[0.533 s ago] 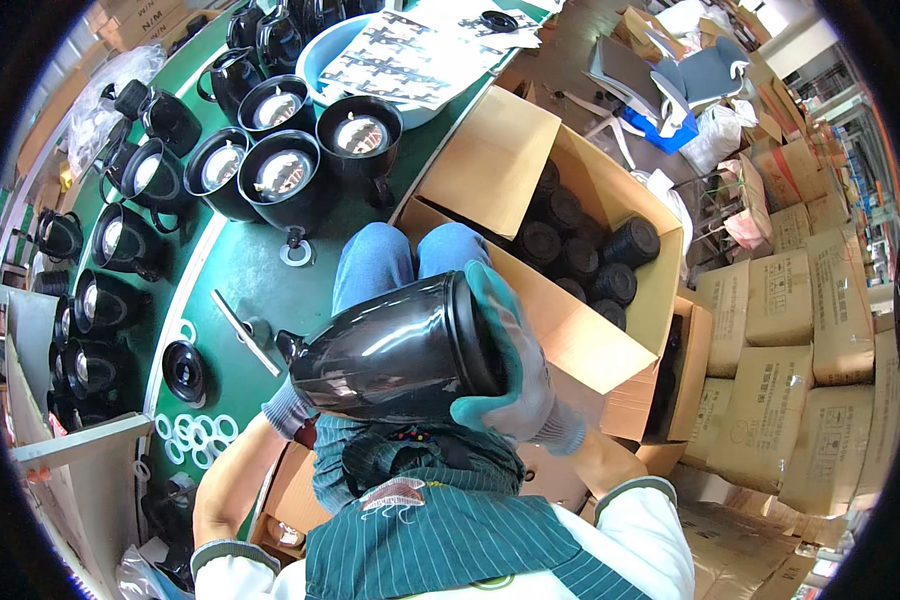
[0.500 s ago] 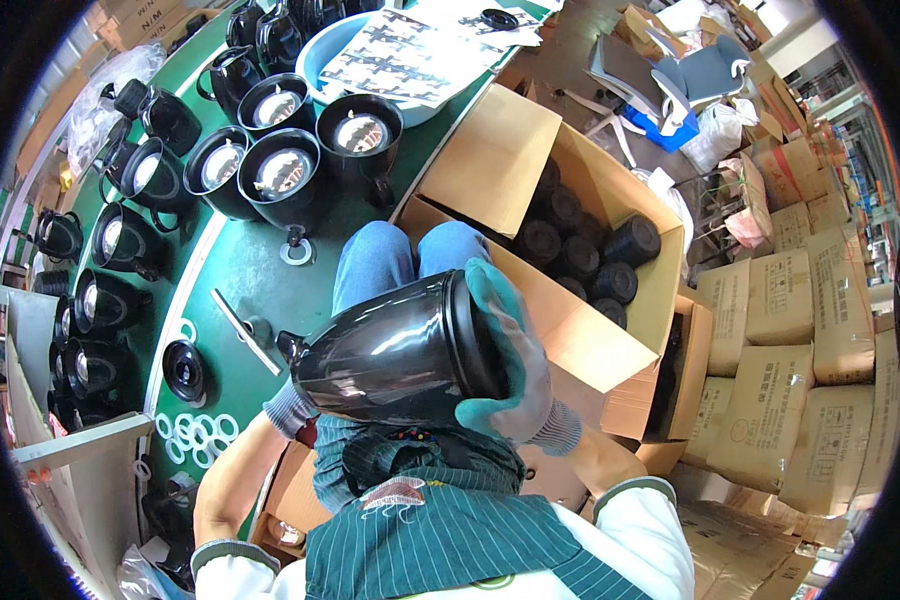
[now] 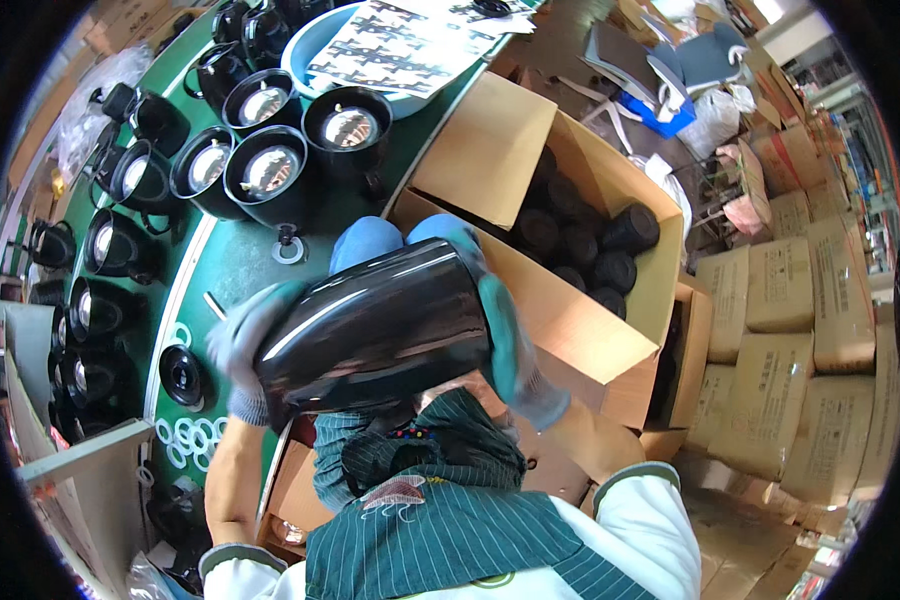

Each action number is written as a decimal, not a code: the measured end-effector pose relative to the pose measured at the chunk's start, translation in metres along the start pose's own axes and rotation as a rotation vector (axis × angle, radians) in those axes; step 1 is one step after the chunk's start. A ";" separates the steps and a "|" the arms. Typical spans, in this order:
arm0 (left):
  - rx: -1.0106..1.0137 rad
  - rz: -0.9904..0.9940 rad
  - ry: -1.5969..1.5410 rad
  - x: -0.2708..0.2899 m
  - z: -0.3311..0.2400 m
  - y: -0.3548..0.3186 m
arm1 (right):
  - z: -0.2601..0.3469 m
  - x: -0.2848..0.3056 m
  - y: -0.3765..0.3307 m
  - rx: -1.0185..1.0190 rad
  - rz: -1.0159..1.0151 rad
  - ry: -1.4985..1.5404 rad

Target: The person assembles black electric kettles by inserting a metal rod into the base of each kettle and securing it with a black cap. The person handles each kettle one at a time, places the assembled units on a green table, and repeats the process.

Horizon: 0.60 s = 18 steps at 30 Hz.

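A large glossy black vacuum jug (image 3: 380,325) lies on its side across my lap, held between both hands. My left hand (image 3: 245,345), in a grey glove and blurred by motion, is wrapped round its left end and hides it. Against the wide right end presses my right hand (image 3: 505,335), in a green-and-grey glove, with its fingers along the rim. What lies inside the jug cannot be seen.
Several black jugs (image 3: 268,175) with silvery liners stand on the green table (image 3: 245,250), near white rings (image 3: 185,440) and a black lid (image 3: 181,375). A blue basin (image 3: 295,60) holds printed sheets. To the right, an open carton (image 3: 660,320) contains black cylindrical parts; stacked cartons (image 3: 760,390) lie beyond.
My left hand has come out from behind the jug onto its left end, covering the spout. The jug has tilted, its right end rising, and my right hand has shifted along the rim.
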<state>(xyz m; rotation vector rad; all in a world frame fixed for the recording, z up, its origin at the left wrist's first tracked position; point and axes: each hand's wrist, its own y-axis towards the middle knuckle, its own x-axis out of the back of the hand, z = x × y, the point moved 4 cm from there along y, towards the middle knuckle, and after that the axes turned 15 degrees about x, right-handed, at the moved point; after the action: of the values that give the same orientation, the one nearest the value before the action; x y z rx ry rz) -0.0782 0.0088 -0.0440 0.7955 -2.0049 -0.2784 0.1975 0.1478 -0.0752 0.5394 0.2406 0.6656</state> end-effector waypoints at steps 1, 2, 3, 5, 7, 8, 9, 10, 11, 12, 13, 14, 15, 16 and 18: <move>-0.392 0.057 0.100 0.015 -0.042 0.025 | -0.008 0.003 -0.004 -0.037 -0.024 0.023; -0.380 0.055 0.069 0.018 -0.043 0.028 | -0.010 0.003 -0.003 -0.048 -0.015 0.048; -0.363 0.049 0.037 0.018 -0.044 0.028 | -0.007 0.006 0.001 -0.032 0.021 0.041; 0.142 0.197 -0.188 0.010 0.001 0.016 | 0.025 0.004 0.013 0.084 0.148 0.007; 0.502 0.330 -0.353 -0.012 0.063 -0.008 | 0.048 -0.002 0.020 0.175 0.233 -0.025; 0.491 0.325 -0.442 -0.019 0.063 -0.021 | 0.048 -0.007 0.020 0.193 0.252 -0.026; 0.479 0.322 -0.537 -0.027 0.064 -0.033 | 0.040 -0.013 0.018 0.192 0.240 -0.020; 0.415 0.271 -0.500 -0.026 0.056 -0.033 | 0.029 -0.017 0.012 0.163 0.209 -0.005; 0.351 0.218 -0.461 -0.023 0.046 -0.033 | 0.020 -0.019 0.006 0.121 0.175 0.014; 0.286 0.171 -0.426 -0.020 0.034 -0.029 | 0.010 -0.019 0.003 0.072 0.138 0.029; 0.221 0.145 -0.339 -0.011 0.023 -0.022 | 0.005 -0.021 -0.003 0.026 0.108 0.041; 0.159 0.104 -0.245 0.001 0.010 -0.013 | 0.000 -0.022 -0.005 -0.007 0.089 0.056; 0.097 0.101 -0.106 0.022 -0.009 0.004 | -0.005 -0.019 -0.006 -0.033 0.068 0.060; -0.260 -0.011 0.086 0.037 -0.015 0.011 | -0.010 -0.017 -0.003 -0.048 0.061 0.064; -0.304 0.008 0.038 0.040 -0.019 0.015 | -0.006 -0.011 0.002 -0.036 0.084 0.052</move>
<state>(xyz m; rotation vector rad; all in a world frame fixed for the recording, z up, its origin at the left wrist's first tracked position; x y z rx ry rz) -0.0835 -0.0030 0.0012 0.5944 -1.8717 -0.5448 0.1857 0.1446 -0.0782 0.5001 0.2557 0.7654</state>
